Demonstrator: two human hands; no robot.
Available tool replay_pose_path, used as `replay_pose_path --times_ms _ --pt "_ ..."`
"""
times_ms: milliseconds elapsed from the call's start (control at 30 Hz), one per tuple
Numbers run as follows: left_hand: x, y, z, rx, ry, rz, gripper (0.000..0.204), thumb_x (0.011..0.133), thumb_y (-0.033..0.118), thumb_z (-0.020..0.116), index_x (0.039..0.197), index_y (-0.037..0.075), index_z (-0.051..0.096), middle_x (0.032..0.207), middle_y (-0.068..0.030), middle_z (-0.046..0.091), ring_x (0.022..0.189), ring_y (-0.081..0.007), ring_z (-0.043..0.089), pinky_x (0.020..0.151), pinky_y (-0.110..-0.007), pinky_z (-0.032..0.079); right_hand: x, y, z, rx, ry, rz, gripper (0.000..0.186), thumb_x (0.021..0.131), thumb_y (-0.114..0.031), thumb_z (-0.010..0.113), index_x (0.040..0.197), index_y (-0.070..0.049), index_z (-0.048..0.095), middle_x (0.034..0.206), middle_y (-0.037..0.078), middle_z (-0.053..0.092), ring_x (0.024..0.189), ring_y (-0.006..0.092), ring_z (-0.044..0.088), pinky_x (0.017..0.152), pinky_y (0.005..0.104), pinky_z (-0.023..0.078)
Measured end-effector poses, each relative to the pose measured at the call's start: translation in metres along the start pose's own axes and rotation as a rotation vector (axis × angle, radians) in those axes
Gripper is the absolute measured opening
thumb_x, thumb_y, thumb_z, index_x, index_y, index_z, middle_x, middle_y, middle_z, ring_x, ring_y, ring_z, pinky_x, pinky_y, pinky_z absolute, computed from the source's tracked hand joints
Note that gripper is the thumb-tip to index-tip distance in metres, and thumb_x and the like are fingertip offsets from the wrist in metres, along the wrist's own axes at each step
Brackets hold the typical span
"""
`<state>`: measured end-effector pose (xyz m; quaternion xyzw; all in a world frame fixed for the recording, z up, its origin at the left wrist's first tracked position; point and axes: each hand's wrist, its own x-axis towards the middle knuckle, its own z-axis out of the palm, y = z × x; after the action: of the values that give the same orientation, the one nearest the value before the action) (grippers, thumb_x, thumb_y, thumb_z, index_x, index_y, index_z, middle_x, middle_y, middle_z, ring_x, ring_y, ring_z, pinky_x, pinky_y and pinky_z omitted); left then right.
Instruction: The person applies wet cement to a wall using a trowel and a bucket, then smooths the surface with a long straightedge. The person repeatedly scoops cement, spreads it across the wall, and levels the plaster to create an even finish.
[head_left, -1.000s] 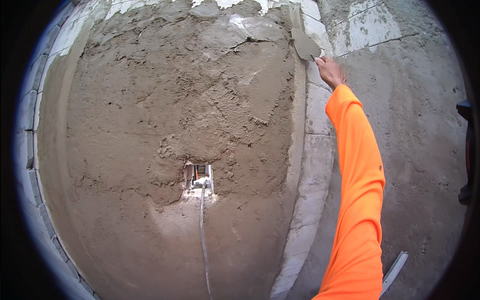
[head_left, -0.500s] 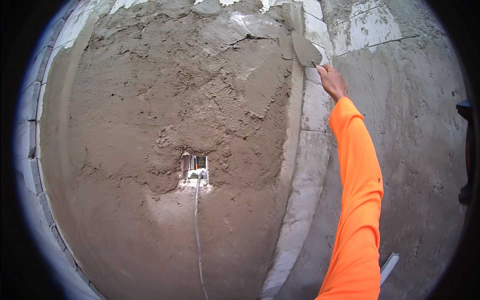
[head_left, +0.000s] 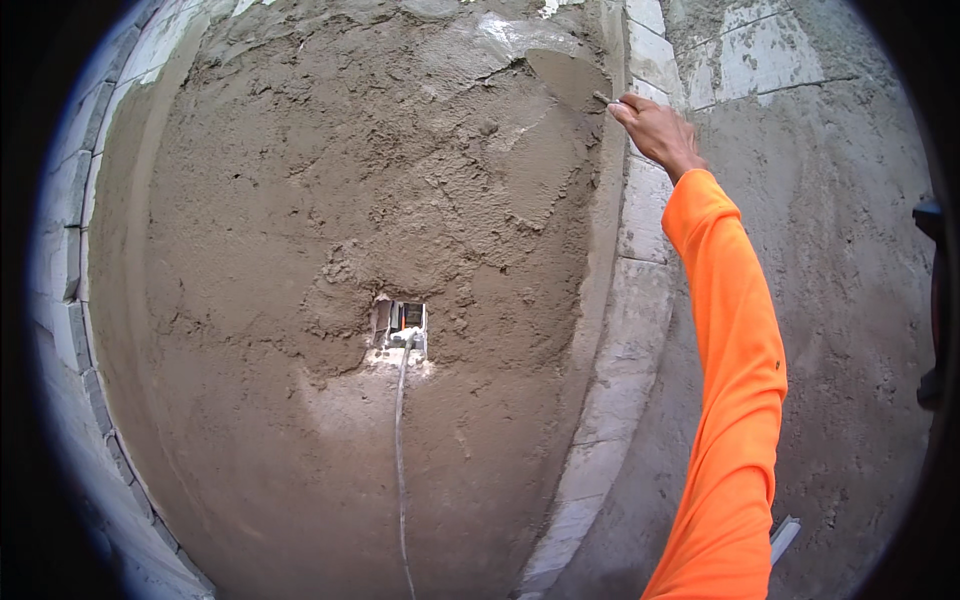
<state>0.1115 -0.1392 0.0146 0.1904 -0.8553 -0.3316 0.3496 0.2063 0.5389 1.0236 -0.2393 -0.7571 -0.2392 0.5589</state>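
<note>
My right hand (head_left: 655, 130), in an orange sleeve, reaches up to the upper right of the wall and is closed round the handle of a trowel (head_left: 568, 78). The mortar-coloured blade lies against the wet mortar (head_left: 480, 200), by the right border of the coated area, and blends in with it. Rough, lumpy mortar spreads below and left of the blade. My left hand is out of view.
A square recess (head_left: 422, 340) in the wall holds wires, and a grey cable (head_left: 400, 450) hangs down from it. Bare pale blocks (head_left: 640, 215) run down right of the mortar. Beyond stands a grey plastered wall (head_left: 830, 230); a light-coloured bar (head_left: 785, 538) shows at lower right.
The trowel has moved left from the bare blocks onto the mortar, and its blade has turned to point left. My right hand has shifted slightly up and left. The view has moved a little.
</note>
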Motion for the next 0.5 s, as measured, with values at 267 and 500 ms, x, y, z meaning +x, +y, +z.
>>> replay_pose_path --times_ms 267,500 --pt "0.005 0.091 -0.018 -0.306 -0.100 -0.183 0.022 0.096 0.023 0.064 0.103 0.003 0.069 0.101 -0.0159 0.070 0.088 -0.0289 0.065 0.077 -0.043 0.054 0.021 -0.024 0.039 0.181 -0.040 0.082 0.055 0.101 -0.060 0.046 0.143 -0.027 0.061 0.137 0.009 0.068 0.129 0.0346 0.061 0.107 0.0469 0.046" --pt "0.003 0.131 -0.018 -0.437 -0.165 -0.267 0.024 0.091 0.020 0.064 0.104 0.001 0.070 0.099 -0.0139 0.070 0.086 -0.0258 0.065 0.077 -0.039 0.054 0.067 0.034 0.043 0.161 0.021 0.205 0.059 0.100 -0.062 0.045 0.147 -0.029 0.058 0.136 0.008 0.069 0.125 0.0305 0.064 0.106 0.0478 0.045"
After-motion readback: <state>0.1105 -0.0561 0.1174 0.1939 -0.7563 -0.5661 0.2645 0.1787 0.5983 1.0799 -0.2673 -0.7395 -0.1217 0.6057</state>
